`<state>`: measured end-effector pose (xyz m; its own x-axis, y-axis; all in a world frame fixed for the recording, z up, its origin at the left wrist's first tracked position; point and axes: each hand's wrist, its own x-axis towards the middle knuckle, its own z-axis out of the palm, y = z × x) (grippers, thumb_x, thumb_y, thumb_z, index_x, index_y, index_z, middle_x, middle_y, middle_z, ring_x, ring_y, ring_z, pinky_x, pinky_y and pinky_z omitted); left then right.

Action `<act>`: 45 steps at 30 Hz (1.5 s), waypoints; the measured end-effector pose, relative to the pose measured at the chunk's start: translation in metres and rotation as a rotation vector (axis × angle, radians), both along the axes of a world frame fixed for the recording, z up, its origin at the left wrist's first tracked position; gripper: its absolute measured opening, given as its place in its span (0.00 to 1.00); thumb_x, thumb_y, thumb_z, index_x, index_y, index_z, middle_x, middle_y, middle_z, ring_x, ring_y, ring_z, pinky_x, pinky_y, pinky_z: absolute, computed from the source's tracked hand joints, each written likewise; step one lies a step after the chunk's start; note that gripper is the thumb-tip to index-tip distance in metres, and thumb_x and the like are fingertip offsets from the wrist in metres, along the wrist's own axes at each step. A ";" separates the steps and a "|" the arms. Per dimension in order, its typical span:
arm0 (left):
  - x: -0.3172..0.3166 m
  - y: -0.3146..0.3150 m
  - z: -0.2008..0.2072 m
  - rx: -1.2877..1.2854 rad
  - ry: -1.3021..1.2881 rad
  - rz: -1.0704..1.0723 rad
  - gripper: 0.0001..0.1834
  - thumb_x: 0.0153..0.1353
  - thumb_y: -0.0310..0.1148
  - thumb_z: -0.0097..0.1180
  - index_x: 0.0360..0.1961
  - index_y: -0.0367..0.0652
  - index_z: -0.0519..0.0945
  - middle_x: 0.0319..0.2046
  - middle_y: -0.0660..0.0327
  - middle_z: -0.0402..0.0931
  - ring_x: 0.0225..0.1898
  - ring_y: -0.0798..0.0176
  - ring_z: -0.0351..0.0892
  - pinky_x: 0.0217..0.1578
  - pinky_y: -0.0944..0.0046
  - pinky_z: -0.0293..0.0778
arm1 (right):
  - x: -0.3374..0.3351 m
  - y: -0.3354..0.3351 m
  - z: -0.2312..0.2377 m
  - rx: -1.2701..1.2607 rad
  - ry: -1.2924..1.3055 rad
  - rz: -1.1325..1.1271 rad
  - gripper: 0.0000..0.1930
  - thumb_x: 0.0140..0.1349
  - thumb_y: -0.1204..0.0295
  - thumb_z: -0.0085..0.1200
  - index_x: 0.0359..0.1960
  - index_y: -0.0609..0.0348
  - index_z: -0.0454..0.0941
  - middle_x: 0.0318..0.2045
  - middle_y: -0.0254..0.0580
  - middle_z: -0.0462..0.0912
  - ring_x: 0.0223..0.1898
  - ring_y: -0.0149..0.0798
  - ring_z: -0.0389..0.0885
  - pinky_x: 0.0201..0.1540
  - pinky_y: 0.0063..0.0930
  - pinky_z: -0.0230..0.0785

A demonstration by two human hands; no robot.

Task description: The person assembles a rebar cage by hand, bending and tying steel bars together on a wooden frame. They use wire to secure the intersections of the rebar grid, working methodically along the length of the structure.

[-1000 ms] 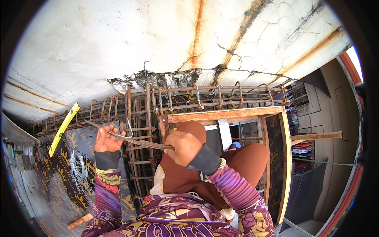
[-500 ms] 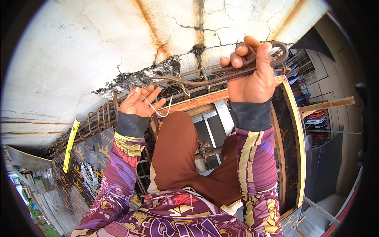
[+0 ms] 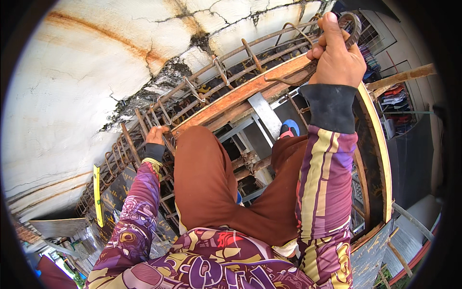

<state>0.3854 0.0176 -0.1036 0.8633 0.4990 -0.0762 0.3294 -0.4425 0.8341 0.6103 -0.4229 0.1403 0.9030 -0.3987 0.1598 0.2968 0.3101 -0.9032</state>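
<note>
My right hand is raised at the upper right, closed round a rusty steel tying hook. The ring-shaped end of this tying hook shows above my fingers, and its curved tip points left over the timber edge. Lower on the left, my left hand pinches a thin pale tie wire at the rebar cage; most of the wire is hidden by the fingers and bars. The rusty rebar cage runs along the wall, with several twisted wire ties at its crossings.
A cracked, stained white wall rises behind the cage. An orange-brown timber borders it in front of my knees. A yellow spirit level stands at the left. Below my legs are metal frames and gaps; a curved wooden form edge lies right.
My left hand has lowered to the rebar with the wire, its fingers now drawn together. My right hand has moved up and right with the tying hook, its tip swinging away from the left hand.
</note>
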 end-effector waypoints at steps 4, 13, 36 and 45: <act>0.014 -0.019 -0.002 0.114 0.009 0.081 0.20 0.71 0.39 0.44 0.32 0.35 0.81 0.32 0.57 0.85 0.35 0.61 0.80 0.45 0.62 0.71 | 0.002 -0.006 -0.013 -0.023 0.006 0.064 0.16 0.61 0.63 0.65 0.32 0.67 0.82 0.18 0.31 0.73 0.18 0.24 0.70 0.25 0.22 0.69; 0.022 -0.011 -0.024 -0.549 -0.203 0.350 0.18 0.71 0.37 0.46 0.22 0.40 0.71 0.28 0.49 0.82 0.37 0.48 0.82 0.52 0.47 0.74 | -0.001 -0.011 -0.017 -0.244 0.041 -0.015 0.18 0.61 0.58 0.65 0.25 0.61 0.80 0.19 0.29 0.74 0.18 0.22 0.69 0.23 0.19 0.65; 0.023 0.003 -0.001 -0.146 -0.081 0.422 0.16 0.70 0.39 0.55 0.43 0.34 0.80 0.30 0.59 0.78 0.27 0.68 0.71 0.32 0.61 0.69 | 0.003 -0.004 -0.015 -0.185 0.102 0.011 0.15 0.68 0.61 0.58 0.34 0.63 0.81 0.19 0.24 0.69 0.19 0.17 0.60 0.20 0.16 0.51; 0.181 -0.142 0.089 -0.255 -0.164 -0.186 0.12 0.69 0.33 0.54 0.37 0.33 0.82 0.27 0.63 0.74 0.20 0.74 0.73 0.21 0.70 0.70 | -0.004 0.004 0.007 -0.181 0.005 -0.045 0.13 0.69 0.67 0.55 0.44 0.67 0.80 0.20 0.29 0.72 0.18 0.20 0.64 0.20 0.15 0.54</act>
